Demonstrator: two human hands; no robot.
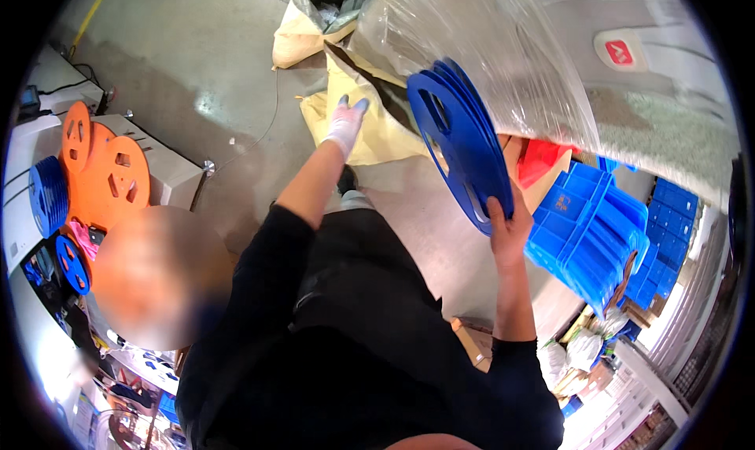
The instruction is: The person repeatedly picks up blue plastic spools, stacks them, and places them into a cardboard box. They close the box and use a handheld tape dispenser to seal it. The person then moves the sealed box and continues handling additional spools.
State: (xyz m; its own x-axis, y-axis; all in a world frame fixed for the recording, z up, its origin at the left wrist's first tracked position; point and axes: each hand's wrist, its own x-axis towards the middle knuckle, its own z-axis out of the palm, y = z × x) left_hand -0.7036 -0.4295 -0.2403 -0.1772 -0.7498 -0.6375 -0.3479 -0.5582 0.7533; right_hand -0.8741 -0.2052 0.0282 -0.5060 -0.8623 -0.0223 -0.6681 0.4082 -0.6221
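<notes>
My right hand [510, 223] grips a stack of several blue plastic reel flanges [464, 147], round flat discs with cut-out slots. The thumb lies on the near face by the lower rim, with the other fingers mostly hidden behind. The discs stand tilted on edge and fan slightly apart at the top. My left hand [347, 124], in a white glove with grey fingertips, reaches forward with thumb and finger apart and nothing visible in it. It is in front of a pale yellow sack [318, 119] with a gaping mouth; whether they touch, I cannot tell.
Another open sack [295, 37] stands behind, beside a bulky load in clear plastic wrap [472, 41]. Stacked blue crates [570, 206] are at right. Orange reel flanges [126, 171] and blue ones [49, 194] stand at left, near a cardboard box [169, 167]. A cable [271, 123] crosses the floor.
</notes>
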